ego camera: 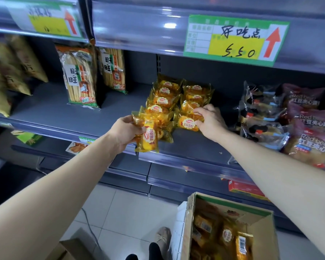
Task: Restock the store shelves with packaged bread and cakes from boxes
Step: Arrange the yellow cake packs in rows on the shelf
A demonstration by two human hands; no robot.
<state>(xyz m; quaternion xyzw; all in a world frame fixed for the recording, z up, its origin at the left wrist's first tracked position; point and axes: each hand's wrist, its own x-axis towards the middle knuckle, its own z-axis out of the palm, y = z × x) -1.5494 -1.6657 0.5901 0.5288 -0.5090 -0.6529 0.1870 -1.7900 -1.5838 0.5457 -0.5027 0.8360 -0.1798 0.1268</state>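
Note:
Small yellow-wrapped bread packets [165, 94] lie in two rows on the grey middle shelf [60, 117]. My left hand [124, 132] grips a bunch of the same yellow packets [148, 136] over the shelf's front edge, just left of the rows. My right hand [210, 119] reaches into the right row and pinches the front packet [188, 122] there. On the floor at the lower right an open cardboard box [259, 214] holds several more yellow packets [227, 235].
Red bean bread bags [308, 128] fill the shelf to the right. Tall rice cracker bags [79, 77] stand at the left. A green and yellow price tag [235, 40] hangs on the upper shelf rail. Another box [71, 248] and my shoe [161, 239] are on the tiled floor.

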